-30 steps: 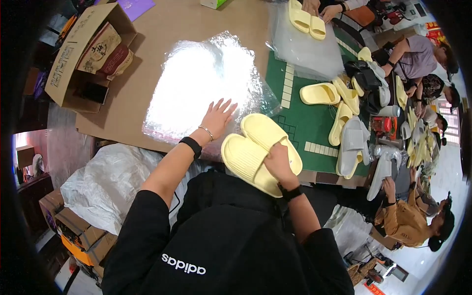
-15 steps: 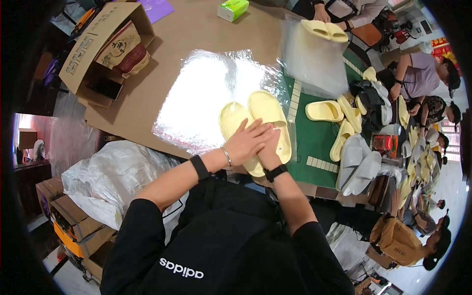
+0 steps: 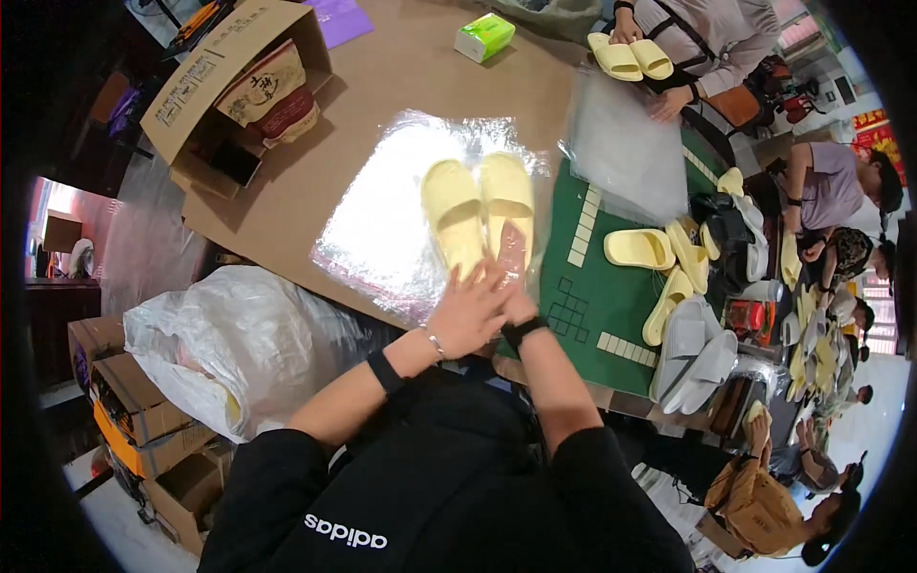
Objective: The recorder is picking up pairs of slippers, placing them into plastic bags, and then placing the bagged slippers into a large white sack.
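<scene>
Yellow slippers (image 3: 452, 188) ahead, pointing lengthwise away. At near ends: left hand (image 3: 468, 313), fingers spread — right hand (image 3: 519, 304), grip unclear.

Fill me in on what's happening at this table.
A person's left hand and right hand are at the heel ends of two yellow slippers, the right hand extending over one of them. The slippers lie toe-outward over shiny clear plastic; whether they are inside a bag is hard to tell. Across the table, a co-worker's hand holds another yellow pair. More slippers lie to the right on a green mat.
</scene>
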`<action>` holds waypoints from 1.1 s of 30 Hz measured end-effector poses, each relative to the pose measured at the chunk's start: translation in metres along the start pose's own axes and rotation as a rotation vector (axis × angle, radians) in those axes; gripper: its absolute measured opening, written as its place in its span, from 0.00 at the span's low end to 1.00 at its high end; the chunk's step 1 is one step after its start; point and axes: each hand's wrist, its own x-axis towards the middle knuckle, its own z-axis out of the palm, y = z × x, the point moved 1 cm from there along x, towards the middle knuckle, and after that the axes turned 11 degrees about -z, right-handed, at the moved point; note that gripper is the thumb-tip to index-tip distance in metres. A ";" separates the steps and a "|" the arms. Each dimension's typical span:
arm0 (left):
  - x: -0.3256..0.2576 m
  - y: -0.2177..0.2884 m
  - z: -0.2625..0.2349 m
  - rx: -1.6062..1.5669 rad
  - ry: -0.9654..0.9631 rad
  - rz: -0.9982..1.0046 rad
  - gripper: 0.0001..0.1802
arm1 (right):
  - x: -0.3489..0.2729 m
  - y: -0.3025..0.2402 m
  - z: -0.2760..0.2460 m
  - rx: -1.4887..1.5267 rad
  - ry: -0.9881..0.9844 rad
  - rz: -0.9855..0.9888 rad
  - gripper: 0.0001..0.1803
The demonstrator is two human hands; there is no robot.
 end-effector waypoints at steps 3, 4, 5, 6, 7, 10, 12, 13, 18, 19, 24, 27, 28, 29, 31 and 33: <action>-0.020 -0.038 0.023 -0.130 0.032 -0.209 0.33 | -0.071 -0.012 -0.028 -0.463 -0.459 0.056 0.28; -0.026 -0.047 0.030 -0.240 0.094 -0.339 0.35 | -0.098 -0.011 -0.052 -0.411 -0.416 0.084 0.28; -0.031 -0.061 0.039 -0.318 0.235 -0.400 0.36 | -0.120 -0.013 -0.074 -0.400 -0.351 0.171 0.24; -0.037 -0.076 0.051 -0.393 0.376 -0.459 0.37 | -0.137 -0.012 -0.098 -0.440 -0.319 0.292 0.18; -0.041 -0.097 0.070 -0.392 0.372 -0.456 0.37 | -0.156 -0.003 -0.120 -0.418 -0.177 0.372 0.15; -0.050 -0.126 0.108 -0.868 0.161 -0.993 0.36 | -0.153 -0.005 -0.154 -0.486 -0.111 0.514 0.16; -0.041 -0.100 0.085 -1.113 -0.115 -1.255 0.34 | -0.121 -0.019 -0.157 -0.486 -0.008 0.434 0.20; -0.038 -0.095 0.083 -1.091 -0.097 -1.263 0.28 | -0.107 -0.022 -0.150 -0.472 -0.012 0.397 0.22; -0.028 -0.089 0.080 -1.263 -0.077 -1.166 0.19 | -0.048 -0.018 -0.100 -0.484 -0.080 0.459 0.30; -0.026 -0.087 0.081 -1.249 -0.039 -1.180 0.17 | -0.041 -0.017 -0.093 -0.526 -0.098 0.525 0.32; -0.031 -0.092 0.093 -1.144 0.058 -1.146 0.10 | -0.027 -0.023 -0.070 -0.657 -0.324 0.698 0.30; -0.034 -0.091 0.096 -1.099 0.099 -1.124 0.09 | -0.035 -0.018 -0.067 -0.716 -0.306 0.639 0.23; -0.035 -0.092 0.099 -1.093 0.127 -1.134 0.10 | -0.037 -0.014 -0.067 -0.724 -0.294 0.541 0.22; -0.036 -0.092 0.101 -1.086 0.154 -1.142 0.11 | -0.039 -0.011 -0.066 -0.731 -0.280 0.445 0.21; -0.038 -0.095 0.104 -1.076 0.160 -1.142 0.11 | -0.043 -0.004 -0.063 -0.719 -0.261 0.383 0.18; -0.039 -0.096 0.106 -1.066 0.164 -1.141 0.11 | -0.043 -0.002 -0.061 -0.706 -0.241 0.321 0.16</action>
